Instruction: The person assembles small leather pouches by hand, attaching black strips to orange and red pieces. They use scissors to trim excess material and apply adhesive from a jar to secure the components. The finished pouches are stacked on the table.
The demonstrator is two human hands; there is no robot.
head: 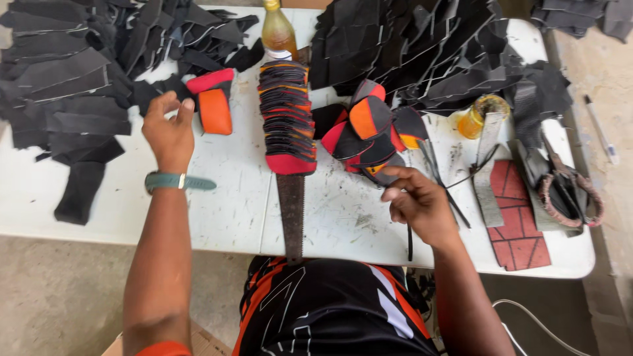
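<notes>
My left hand (169, 129) reaches over the white table (224, 204) with fingers loosely curled, holding nothing, just left of a red and orange fabric piece (213, 100). My right hand (422, 204) pinches a thin dark brush or stick (409, 240) that points down toward me, right beside a heap of black, red and orange cut pieces (369, 132). Between the hands a long stack of overlapped black and orange pieces (286, 115) lies along a saw blade (291, 214).
Big piles of black cut material (66, 72) cover the far left and far right (435, 46) of the table. An amber bottle (277, 33) stands at the back. A small jar of yellow glue (476, 117), a red sole sheet (517, 217) and scissors (570, 191) lie at the right.
</notes>
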